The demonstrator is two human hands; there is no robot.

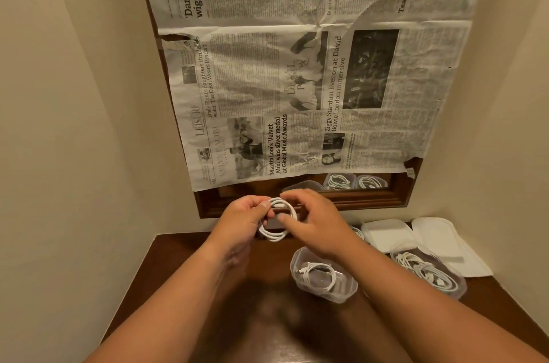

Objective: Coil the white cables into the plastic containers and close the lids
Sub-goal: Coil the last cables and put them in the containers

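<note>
Two bare forearms come in from the bottom edge, reaching up over a dark brown wooden table [190, 288] with a glossy sheen. Up at twelve o'clock from the table's middle, both hands meet above the far edge. The left hand [242, 220] pinches the left side of a white cable coil [277, 221], thumb on top, fingers curled behind. The right hand [315, 221] grips the same coil from the right, thumb pressed on the loops. The coil hangs in the air between them, several loops gathered into a ring, clear of the table.

Just below the right hand, at about four o'clock from the coil, sits an open clear plastic container [325, 276] with a coiled white cable already inside. Further right, at three o'clock, a second open container [429, 273] holds a looser bundle of white cables. Behind it, against the wall, lie two white lids [389, 233], flat and side by side.

The table fills a narrow alcove, cream walls [74, 125] closing in at nine and three o'clock. On the back wall hangs a dark wood-framed mirror [341, 199], almost wholly covered by newspaper sheets [297, 80] turned sideways, torn at the left edge and lower right corner. The bare strip of glass at the bottom reflects the containers with their cables.
</note>
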